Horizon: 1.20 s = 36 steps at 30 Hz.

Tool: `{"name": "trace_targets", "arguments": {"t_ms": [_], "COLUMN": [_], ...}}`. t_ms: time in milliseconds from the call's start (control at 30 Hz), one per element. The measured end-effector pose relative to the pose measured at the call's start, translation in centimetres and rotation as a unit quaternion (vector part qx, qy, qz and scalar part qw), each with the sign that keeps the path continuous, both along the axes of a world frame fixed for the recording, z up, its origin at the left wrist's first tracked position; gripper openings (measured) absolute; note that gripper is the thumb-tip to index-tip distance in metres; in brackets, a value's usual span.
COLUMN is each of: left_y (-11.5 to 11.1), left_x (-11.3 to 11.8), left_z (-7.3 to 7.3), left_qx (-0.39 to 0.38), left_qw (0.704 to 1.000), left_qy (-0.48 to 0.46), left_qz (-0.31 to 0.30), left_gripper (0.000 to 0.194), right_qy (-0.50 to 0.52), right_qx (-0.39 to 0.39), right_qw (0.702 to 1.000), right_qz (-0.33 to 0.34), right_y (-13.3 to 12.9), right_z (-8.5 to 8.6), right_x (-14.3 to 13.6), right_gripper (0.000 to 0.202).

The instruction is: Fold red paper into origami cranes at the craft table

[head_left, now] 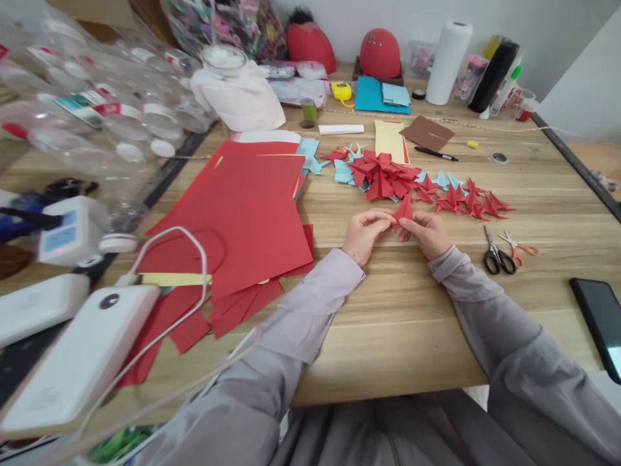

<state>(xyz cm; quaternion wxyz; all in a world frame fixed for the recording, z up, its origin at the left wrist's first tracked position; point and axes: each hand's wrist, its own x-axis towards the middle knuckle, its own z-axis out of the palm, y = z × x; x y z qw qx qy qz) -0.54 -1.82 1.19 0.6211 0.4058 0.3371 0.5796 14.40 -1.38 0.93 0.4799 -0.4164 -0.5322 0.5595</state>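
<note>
Nearest on the left of the light wooden table (388, 349) lies a white rectangular power bank with rounded corners (82, 356), and a white cable (203, 259) loops up from its far end over red paper. Near the right edge rests a black smartphone (599, 323). Slightly farther, on the left, small red paper offcuts (190, 331) stick out from beneath a broad stack of large, flat red paper sheets (257, 220). To the right, a pair of black-handled metal scissors (491, 247) lies just beside a smaller pair with orange handles (517, 244).

Between the stack and the scissors, the left hand (366, 233) and the right hand (427, 233) are close together above the table, each with its fingers pinched narrow. Both hold the lower part of a pointed, folded red paper piece (403, 208), its tip pointing to the far side.

Just beyond it sits a heap of folded red paper shapes (381, 175), with a row of smaller red paper ones (453, 199) to its right and light-blue folded paper pieces (440, 179) behind that row. Farther still are a slim black pen (436, 154), a brown paper piece (427, 133) and a yellow tape measure (341, 91). At the far right stands a white upright roll (449, 61).
</note>
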Motion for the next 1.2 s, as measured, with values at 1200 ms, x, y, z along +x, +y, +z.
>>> {"name": "trace_targets", "arguments": {"t_ms": [1200], "left_y": [0.04], "left_x": [0.12], "left_z": [0.0], "left_qx": [-0.01], "left_qw": [0.998], "left_qy": [0.032], "left_qz": [0.044], "left_gripper": [0.036], "right_qy": [-0.007], "right_qx": [0.02], "right_qw": [1.0], "right_qz": [0.004], "right_y": [-0.07], "right_z": [0.26], "right_x": [-0.07], "right_gripper": [0.033]}}
